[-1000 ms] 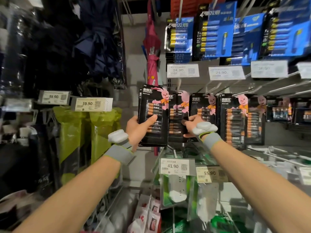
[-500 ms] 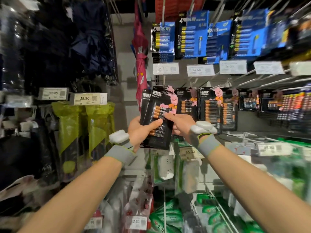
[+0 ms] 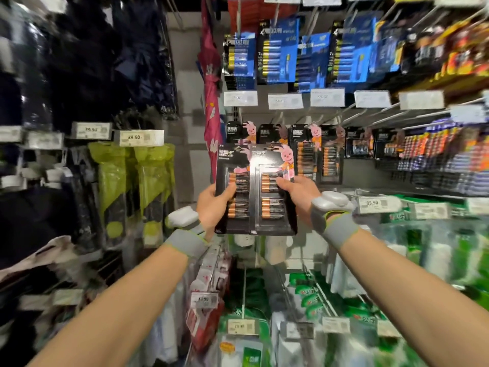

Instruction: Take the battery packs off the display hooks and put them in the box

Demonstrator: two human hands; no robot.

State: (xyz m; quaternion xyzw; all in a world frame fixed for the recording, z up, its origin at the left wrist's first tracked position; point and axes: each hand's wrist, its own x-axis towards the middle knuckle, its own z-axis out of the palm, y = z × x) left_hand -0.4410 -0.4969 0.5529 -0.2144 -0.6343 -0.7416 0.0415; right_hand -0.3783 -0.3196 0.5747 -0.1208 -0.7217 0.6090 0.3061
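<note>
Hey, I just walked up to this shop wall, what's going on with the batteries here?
A person is taking batteries off a shop display. The left hand grips one black Duracell battery pack and the right hand grips a second pack beside it, both apparently free of the hooks. More black packs hang on the row behind, with blue battery packs above. No box is in view.
</note>
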